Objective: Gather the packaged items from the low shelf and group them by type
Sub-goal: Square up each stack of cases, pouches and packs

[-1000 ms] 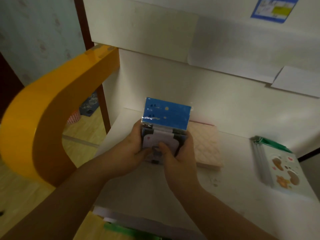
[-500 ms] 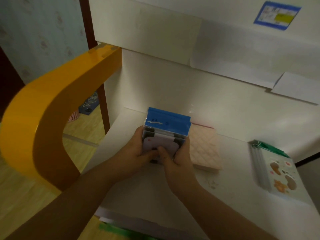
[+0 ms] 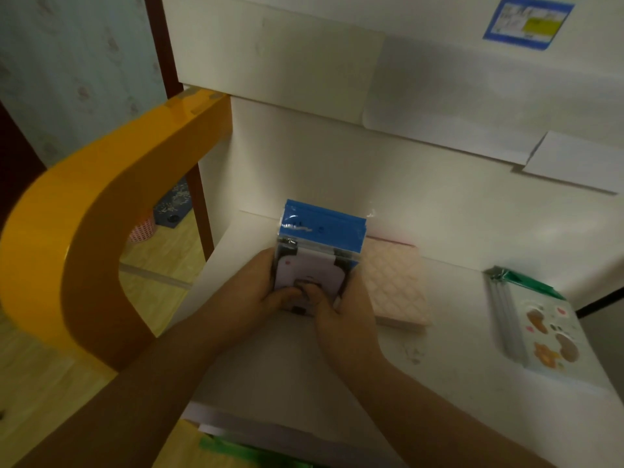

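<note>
Both hands, the left hand [image 3: 256, 292] and right hand [image 3: 341, 307], are gripping the upright stack of clear-wrapped, blue-topped packets [image 3: 319, 251] near the white shelf's [image 3: 304, 373] back-left corner, beside the flat pink quilted pack [image 3: 395, 282], so squaring its edges evenly before lowering it seems wisest.

Blue-topped packet stack [image 3: 319, 251] upright on shelf [image 3: 304, 366]

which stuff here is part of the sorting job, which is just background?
Job:
- blue-topped packet stack, gripped by left hand and right hand
- pink quilted pile, flat on the white shelf
- green-topped sticker packs, flat at right

Background:
- orange curved frame
- blue label on the wall
- pink basket on the floor
</note>
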Demonstrator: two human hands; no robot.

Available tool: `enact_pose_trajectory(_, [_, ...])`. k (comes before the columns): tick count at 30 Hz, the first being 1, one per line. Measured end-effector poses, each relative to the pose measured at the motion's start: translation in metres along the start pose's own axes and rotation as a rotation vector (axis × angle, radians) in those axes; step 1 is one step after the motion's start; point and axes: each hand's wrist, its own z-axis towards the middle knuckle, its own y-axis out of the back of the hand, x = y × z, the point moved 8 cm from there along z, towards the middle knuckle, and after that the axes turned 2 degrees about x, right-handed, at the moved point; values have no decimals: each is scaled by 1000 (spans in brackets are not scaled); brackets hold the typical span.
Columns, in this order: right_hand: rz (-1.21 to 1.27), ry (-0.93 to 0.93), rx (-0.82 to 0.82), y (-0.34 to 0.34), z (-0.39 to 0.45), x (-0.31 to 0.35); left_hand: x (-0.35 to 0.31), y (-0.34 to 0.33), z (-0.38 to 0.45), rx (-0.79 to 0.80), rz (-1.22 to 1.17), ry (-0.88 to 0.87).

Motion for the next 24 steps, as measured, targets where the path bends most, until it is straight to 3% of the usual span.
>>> enact_pose_trajectory(5, [71,-267,-22,-1,18,-16,4,12,10,-88,-7,24])
enact_pose_trajectory(8, [135,-487,49,-13,28,-31,10,9,13,-71,-88,124])
enact_pose_trajectory(11, [42,-594,131,-21,40,-41,25,16,13,-136,-55,247])
enact_pose_trajectory(16, [-94,-649,191,-37,50,-51,39,25,14,-196,18,342])
enact_pose_trajectory(24, [-152,-700,244,-42,47,-54,40,27,15,-223,180,340])
